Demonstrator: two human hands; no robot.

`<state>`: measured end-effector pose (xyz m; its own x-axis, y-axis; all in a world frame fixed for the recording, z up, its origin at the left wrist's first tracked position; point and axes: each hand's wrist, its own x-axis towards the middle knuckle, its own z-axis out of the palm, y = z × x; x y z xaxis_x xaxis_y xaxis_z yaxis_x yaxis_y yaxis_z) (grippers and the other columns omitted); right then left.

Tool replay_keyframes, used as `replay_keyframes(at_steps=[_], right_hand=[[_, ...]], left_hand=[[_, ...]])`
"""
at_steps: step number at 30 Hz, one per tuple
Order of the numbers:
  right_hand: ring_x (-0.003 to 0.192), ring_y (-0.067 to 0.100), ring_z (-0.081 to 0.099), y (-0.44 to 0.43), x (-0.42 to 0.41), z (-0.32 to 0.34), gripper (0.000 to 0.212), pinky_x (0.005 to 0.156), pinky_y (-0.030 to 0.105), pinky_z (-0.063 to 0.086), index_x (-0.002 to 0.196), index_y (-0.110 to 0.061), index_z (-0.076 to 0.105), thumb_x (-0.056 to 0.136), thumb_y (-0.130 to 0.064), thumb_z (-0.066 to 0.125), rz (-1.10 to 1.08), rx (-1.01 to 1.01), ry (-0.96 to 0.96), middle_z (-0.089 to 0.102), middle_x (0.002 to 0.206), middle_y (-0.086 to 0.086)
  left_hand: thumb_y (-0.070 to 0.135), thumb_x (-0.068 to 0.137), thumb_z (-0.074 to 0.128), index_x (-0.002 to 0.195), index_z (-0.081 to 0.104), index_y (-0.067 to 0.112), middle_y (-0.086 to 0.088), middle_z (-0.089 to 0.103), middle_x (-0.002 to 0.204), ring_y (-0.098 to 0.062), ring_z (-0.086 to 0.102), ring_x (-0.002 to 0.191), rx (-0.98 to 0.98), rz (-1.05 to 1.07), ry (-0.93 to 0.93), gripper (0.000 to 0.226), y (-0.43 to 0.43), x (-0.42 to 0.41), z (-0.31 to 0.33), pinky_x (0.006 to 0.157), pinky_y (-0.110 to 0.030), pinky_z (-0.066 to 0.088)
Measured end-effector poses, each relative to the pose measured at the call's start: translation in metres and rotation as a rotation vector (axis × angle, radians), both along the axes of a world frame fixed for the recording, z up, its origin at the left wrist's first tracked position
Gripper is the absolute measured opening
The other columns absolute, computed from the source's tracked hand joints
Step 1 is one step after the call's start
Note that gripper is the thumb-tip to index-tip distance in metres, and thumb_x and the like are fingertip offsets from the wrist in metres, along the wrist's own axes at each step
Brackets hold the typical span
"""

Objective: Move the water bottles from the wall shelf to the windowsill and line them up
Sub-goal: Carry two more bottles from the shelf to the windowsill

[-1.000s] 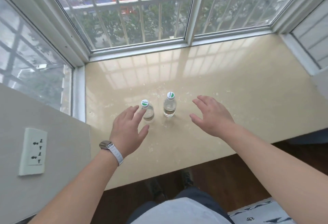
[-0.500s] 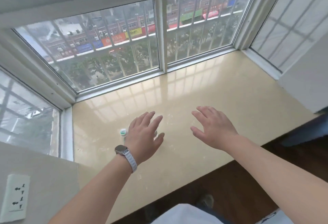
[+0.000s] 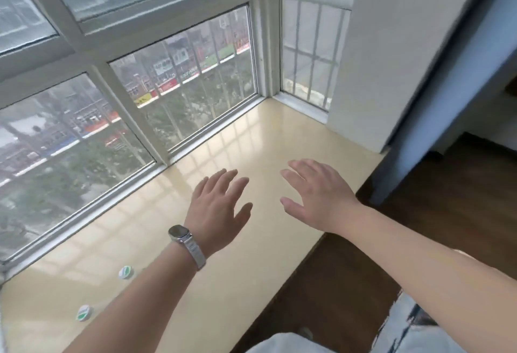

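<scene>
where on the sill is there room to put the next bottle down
Bare: the right half of the windowsill, bordered by the window frame, the white wall and the front edge. Crowded: the left end, where one bottle and a second bottle stand close beside the left forearm.

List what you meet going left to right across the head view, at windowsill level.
nearer bottle cap → farther bottle cap → wristwatch → left hand → right hand → white wall
</scene>
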<state>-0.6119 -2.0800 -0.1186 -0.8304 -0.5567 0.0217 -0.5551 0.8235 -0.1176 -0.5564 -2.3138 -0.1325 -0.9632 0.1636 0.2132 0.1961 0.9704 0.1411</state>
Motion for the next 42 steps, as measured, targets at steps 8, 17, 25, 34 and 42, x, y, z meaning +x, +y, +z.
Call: replay_keyframes(at_steps=[8,17,25,34,42], right_hand=[[0.114,0.036,0.060,0.121,-0.006,0.018,0.060,0.094,0.047,0.049,0.120,-0.011,0.065,0.084,-0.053,0.040,-0.278,0.008,0.107,0.063,0.126,0.014],[0.119,0.034,0.057,0.208,0.008,0.031,0.059,0.098,0.047,0.046,0.122,-0.013,0.064,0.084,-0.054,0.043,-0.575,0.005,0.153,0.062,0.129,0.009],[0.121,0.035,0.057,0.257,-0.015,0.027,0.058,0.100,0.046,0.045,0.121,-0.015,0.066,0.083,-0.053,0.044,-0.739,0.057,0.190,0.063,0.130,0.009],[0.125,0.035,0.054,0.299,-0.074,0.042,0.061,0.103,0.049,0.042,0.126,-0.017,0.063,0.084,-0.056,0.040,-0.896,0.158,0.119,0.059,0.135,0.007],[0.136,0.030,0.041,0.343,-0.102,0.051,0.067,0.110,0.048,0.032,0.135,-0.020,0.054,0.087,-0.059,0.029,-1.014,0.202,0.062,0.049,0.146,0.005]], left_hand=[[0.054,0.088,0.040,0.134,0.056,0.022,-0.008,0.056,0.141,-0.034,0.047,0.135,-0.075,-0.272,0.008,0.058,0.101,-0.078,0.019,0.109,-0.055,0.035],[0.049,0.087,0.045,0.130,0.057,0.019,-0.010,0.058,0.137,-0.036,0.051,0.130,-0.034,-0.546,0.074,0.054,0.198,-0.134,0.024,0.105,-0.056,0.041],[0.047,0.086,0.048,0.130,0.054,0.021,-0.010,0.059,0.137,-0.036,0.051,0.130,-0.010,-0.734,0.102,0.051,0.271,-0.207,0.018,0.105,-0.053,0.040],[0.045,0.086,0.052,0.127,0.059,0.017,-0.012,0.060,0.134,-0.037,0.052,0.127,0.110,-0.878,0.142,0.050,0.344,-0.304,0.024,0.102,-0.054,0.042],[0.048,0.088,0.046,0.130,0.060,0.019,-0.009,0.059,0.137,-0.035,0.051,0.129,0.124,-0.968,0.115,0.053,0.401,-0.350,0.013,0.104,-0.051,0.040]])
